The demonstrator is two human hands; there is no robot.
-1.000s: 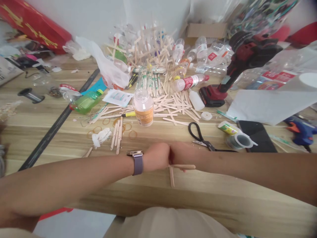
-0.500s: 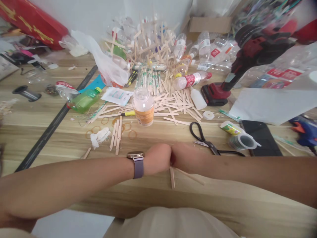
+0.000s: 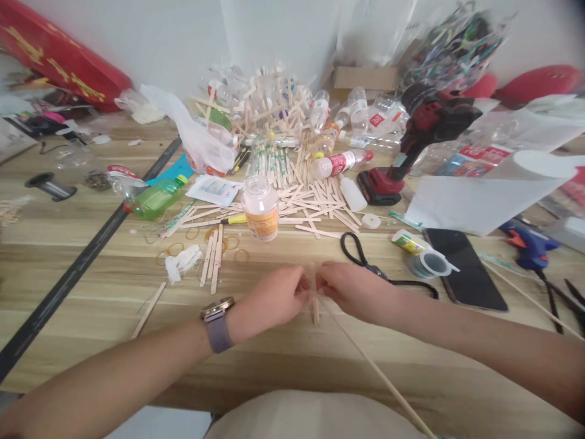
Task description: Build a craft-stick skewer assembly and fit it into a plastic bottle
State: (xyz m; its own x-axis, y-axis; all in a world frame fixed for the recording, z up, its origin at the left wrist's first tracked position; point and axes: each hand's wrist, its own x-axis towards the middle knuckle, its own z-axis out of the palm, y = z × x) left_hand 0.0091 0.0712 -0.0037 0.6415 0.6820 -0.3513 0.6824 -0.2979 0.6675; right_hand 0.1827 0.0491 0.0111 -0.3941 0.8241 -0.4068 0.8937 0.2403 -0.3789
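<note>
My left hand [image 3: 286, 294], with a watch [image 3: 217, 320] on its wrist, has its fingers pinched at the table's front middle. Close beside it, my right hand [image 3: 345, 289] is closed too. Between the fingertips a small wooden craft stick [image 3: 315, 312] points down towards me, and its upper part is blurred. A long thin wooden rod [image 3: 381, 375] runs from the fingers to the lower right. Exactly what each hand pinches is too small and smeared to make out. Several craft sticks [image 3: 211, 259] lie side by side left of the hands.
A clear jar [image 3: 260, 210] stands beyond the hands, before a pile of sticks [image 3: 315, 198]. Black scissors [image 3: 375, 269], a wire spool [image 3: 428, 264] and a phone [image 3: 466, 268] lie right. A power drill [image 3: 402, 146] stands behind them. A green bottle [image 3: 158, 198] lies left.
My hands, pressed together before, are now slightly apart, with fingertips showing. The long rod reaches further to the lower right. The view has shifted, showing more of the table's right side.
</note>
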